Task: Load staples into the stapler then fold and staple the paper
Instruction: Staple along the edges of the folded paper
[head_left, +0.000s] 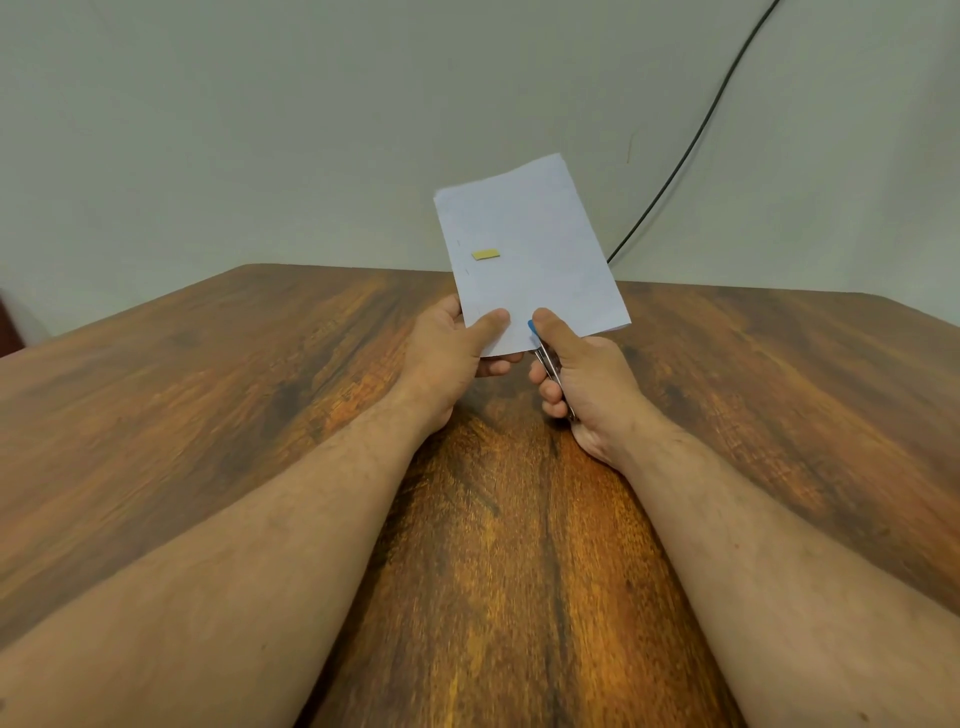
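Observation:
A folded white paper (530, 249) is held upright above the table, with a small yellow tag (485, 254) on its face and a couple of staples near its left edge. My left hand (452, 353) pinches its lower left corner, thumb on the front. My right hand (576, 374) grips a small stapler (545, 358) with a blue tip and metal body. The stapler's nose sits at the paper's bottom edge, under my right thumb. Most of the stapler is hidden inside my fist.
A dark wooden table (260, 415) fills the lower view and ends at a pale wall. A black cable (691, 145) runs down the wall at the right, behind the table's far edge.

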